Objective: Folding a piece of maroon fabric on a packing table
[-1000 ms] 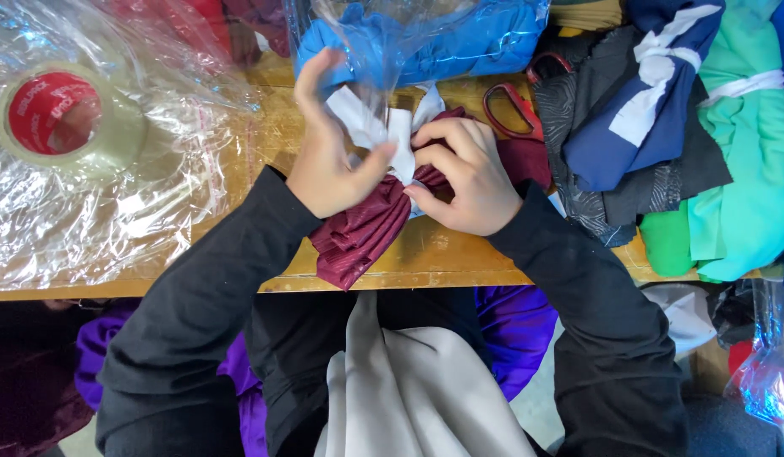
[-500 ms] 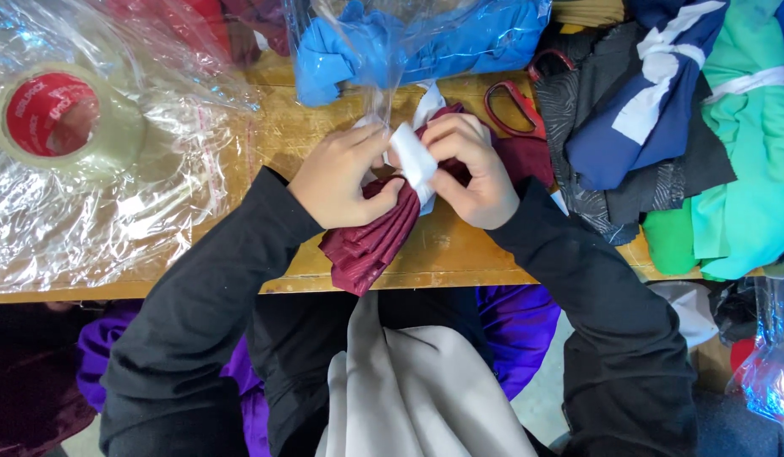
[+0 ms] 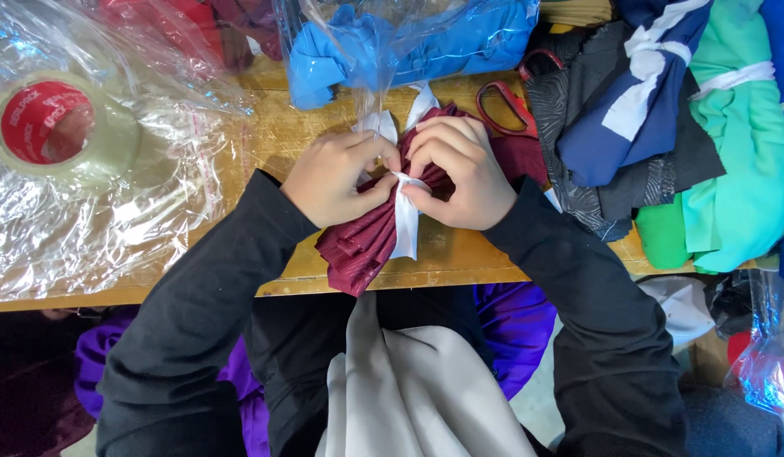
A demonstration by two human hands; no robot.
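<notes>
A folded maroon cloth bundle lies across the near edge of the wooden table. A white fabric strip wraps around its middle. My left hand pinches the strip at the knot from the left. My right hand pinches it from the right, fingertips meeting the left hand's. Both loose ends of the strip show, one above my hands and one hanging down toward me.
A tape roll with a red core sits on clear plastic sheets at left. A blue garment in a plastic bag lies behind. Red-handled scissors and tied cloth bundles fill the right side.
My hands have come closer together over the bundle. The strip has been drawn tighter around the maroon cloth, and one end now hangs down at the front.
</notes>
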